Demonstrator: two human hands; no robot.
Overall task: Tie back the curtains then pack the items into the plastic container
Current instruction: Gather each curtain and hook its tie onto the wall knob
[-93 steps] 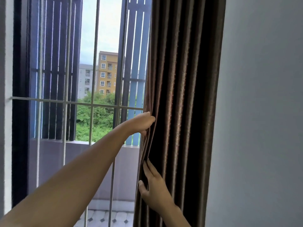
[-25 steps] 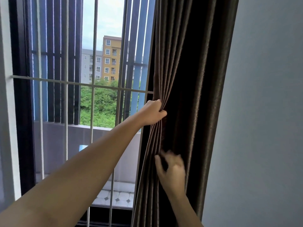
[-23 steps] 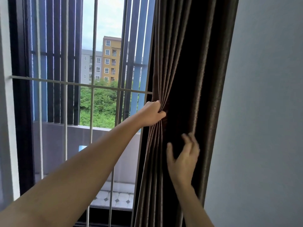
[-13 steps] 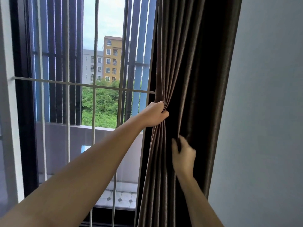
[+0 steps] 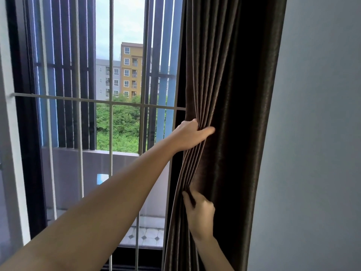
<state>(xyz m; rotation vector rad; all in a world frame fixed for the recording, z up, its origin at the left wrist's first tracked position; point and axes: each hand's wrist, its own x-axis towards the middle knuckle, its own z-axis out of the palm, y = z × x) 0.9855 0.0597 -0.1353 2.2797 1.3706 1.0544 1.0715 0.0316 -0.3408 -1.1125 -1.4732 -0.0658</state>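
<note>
A dark brown pleated curtain [image 5: 230, 90] hangs gathered at the right side of the window, against the wall. My left hand [image 5: 190, 136] reaches across and clutches a bunch of its left-edge pleats at mid height. Lower down, my right hand [image 5: 200, 212] pinches the same folds between thumb and fingers. No tie-back, plastic container or items to pack are in view.
A window [image 5: 125, 122] with white metal bars [image 5: 111, 106] fills the left, with a balcony, trees and buildings beyond. A plain grey wall [image 5: 316, 153] stands right of the curtain. The white window frame [image 5: 9, 153] runs down the far left.
My right hand has dropped from the middle folds and moved left, now pinching the gathered edge below my left hand. My left hand kept its grip and gathered the pleats tighter.
</note>
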